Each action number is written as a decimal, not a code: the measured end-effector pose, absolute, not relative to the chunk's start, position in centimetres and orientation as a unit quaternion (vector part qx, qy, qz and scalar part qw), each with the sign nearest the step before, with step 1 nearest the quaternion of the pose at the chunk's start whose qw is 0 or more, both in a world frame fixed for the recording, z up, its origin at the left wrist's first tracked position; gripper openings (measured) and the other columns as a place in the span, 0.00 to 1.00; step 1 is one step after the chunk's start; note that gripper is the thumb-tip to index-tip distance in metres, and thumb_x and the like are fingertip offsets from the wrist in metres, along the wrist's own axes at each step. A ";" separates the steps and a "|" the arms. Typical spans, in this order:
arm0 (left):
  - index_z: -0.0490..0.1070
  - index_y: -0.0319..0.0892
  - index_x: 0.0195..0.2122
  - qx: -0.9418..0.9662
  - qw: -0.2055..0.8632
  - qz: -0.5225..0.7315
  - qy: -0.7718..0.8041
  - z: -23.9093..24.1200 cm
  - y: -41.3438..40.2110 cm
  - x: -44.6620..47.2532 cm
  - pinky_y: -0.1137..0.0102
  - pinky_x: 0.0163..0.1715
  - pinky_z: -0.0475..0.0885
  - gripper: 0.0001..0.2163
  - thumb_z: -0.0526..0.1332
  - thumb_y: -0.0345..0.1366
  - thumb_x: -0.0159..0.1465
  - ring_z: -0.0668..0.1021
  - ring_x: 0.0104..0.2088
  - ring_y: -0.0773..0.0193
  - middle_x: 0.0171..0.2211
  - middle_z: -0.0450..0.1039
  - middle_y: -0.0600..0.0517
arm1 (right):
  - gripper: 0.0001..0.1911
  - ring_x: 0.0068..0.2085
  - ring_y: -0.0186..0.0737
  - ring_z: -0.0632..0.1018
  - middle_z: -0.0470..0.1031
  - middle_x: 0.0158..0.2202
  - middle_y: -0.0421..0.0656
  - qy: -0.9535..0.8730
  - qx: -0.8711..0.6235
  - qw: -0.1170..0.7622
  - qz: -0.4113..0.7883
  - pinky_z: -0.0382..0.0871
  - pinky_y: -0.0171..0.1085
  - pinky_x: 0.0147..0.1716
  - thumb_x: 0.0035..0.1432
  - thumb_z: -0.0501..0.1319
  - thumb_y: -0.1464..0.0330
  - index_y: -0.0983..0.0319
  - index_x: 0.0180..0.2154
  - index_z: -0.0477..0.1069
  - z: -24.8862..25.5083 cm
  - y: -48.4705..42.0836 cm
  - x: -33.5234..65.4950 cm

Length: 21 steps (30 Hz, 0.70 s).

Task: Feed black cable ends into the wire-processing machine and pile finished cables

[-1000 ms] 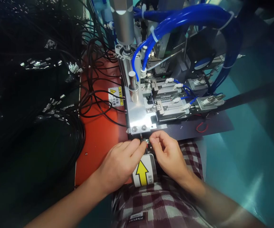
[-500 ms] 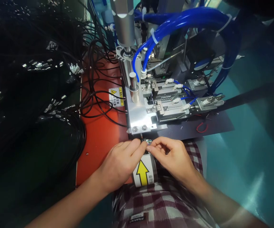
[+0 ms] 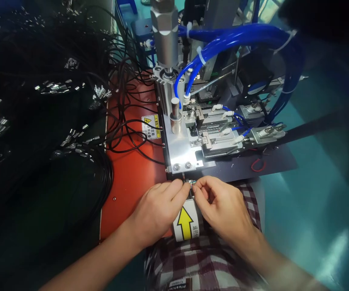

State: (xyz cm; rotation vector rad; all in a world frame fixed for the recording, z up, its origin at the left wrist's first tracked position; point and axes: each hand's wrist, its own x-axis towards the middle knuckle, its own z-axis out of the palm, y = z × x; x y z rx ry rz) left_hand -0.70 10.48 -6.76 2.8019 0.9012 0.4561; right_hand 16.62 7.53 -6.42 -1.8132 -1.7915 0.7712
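At the front end of a metal machine (image 3: 179,149), my left hand (image 3: 159,210) and my right hand (image 3: 224,204) meet with their fingertips almost touching. Between them is a small shiny metal piece with thin coloured strands (image 3: 192,182), too small to name surely. My right thumb and forefinger pinch at its right side. The left fingers are curled closed against its left side, and whatever they grip is hidden. Just below the fingertips lies a white label with a yellow arrow (image 3: 186,222) on the machine's front track.
Black cables (image 3: 126,133) cross the red panel (image 3: 126,190) on the left, beside coiled cables with silver ends (image 3: 74,137). Blue air hoses (image 3: 241,36) arch over small pneumatic cylinders (image 3: 223,141). A red wire loop (image 3: 257,165) lies on the dark plate at right.
The view has shifted slightly, so the machine sits a little lower and further right. My right fingertips have drawn slightly away from the left ones, leaving more of the small metal piece visible.
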 end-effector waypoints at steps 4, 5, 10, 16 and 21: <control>0.68 0.31 0.46 0.938 0.069 0.159 0.301 -6.5 10.5 -0.6 0.65 0.25 0.72 0.13 0.48 0.26 0.65 0.74 0.29 0.58 0.32 0.72 0.45 | 0.06 0.25 0.36 0.69 0.70 0.24 0.40 -0.662 -0.643 0.266 0.278 0.58 0.35 0.28 0.60 0.55 0.69 0.61 0.30 0.68 -6.6 7.8 17.0; 0.68 0.31 0.46 0.937 0.066 0.160 0.302 -6.4 10.5 -0.6 0.66 0.24 0.71 0.12 0.48 0.26 0.66 0.74 0.28 0.59 0.31 0.72 0.46 | 0.07 0.25 0.36 0.68 0.69 0.24 0.39 -0.639 -0.642 0.277 0.321 0.58 0.35 0.26 0.60 0.55 0.69 0.61 0.29 0.67 -6.8 8.0 17.0; 0.69 0.31 0.44 0.937 0.060 0.161 0.303 -6.3 10.5 -0.6 0.66 0.24 0.71 0.12 0.47 0.26 0.66 0.74 0.28 0.59 0.30 0.72 0.46 | 0.10 0.25 0.33 0.64 0.62 0.23 0.36 -0.489 -0.600 0.328 0.541 0.58 0.32 0.23 0.61 0.54 0.64 0.60 0.29 0.64 -8.5 8.2 17.5; 0.68 0.31 0.45 0.937 0.062 0.167 0.301 -6.3 10.5 -0.6 0.67 0.24 0.71 0.12 0.48 0.26 0.66 0.74 0.28 0.60 0.30 0.72 0.46 | 0.12 0.21 0.31 0.62 0.61 0.22 0.35 -0.411 -0.577 0.348 0.614 0.55 0.32 0.20 0.59 0.56 0.59 0.62 0.30 0.66 -8.8 8.5 17.5; 0.69 0.31 0.44 0.936 0.063 0.168 0.304 -6.5 10.6 -0.5 0.67 0.23 0.70 0.12 0.48 0.26 0.66 0.73 0.26 0.60 0.30 0.72 0.46 | 0.12 0.20 0.30 0.64 0.64 0.21 0.35 -0.348 -0.564 0.390 0.639 0.57 0.33 0.21 0.54 0.60 0.60 0.62 0.27 0.65 -8.5 9.1 16.9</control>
